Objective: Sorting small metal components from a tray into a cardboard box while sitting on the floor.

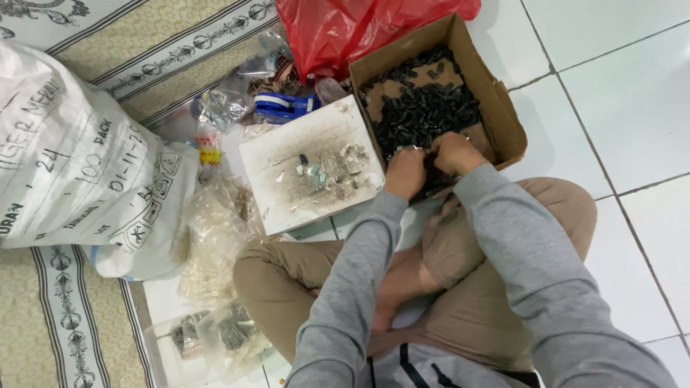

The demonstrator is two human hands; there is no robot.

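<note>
Big white sack (72, 158) lies on floor at left, w/ red plastic bag (345, 29) at top. Cardboard box (503, 115) holds small black parts (424, 111). White board (316, 172) w/ small metal bits sits just beside box. Left hand (406, 172) & right hand (453, 152) clenched at box's near edge, prob. pinching black parts; can't tell for sure.

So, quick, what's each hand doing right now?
Left hand: curled at the near edge of the cardboard box of small black parts; grip unclear.
Right hand: curled over the parts; cannot tell what it holds.
</note>
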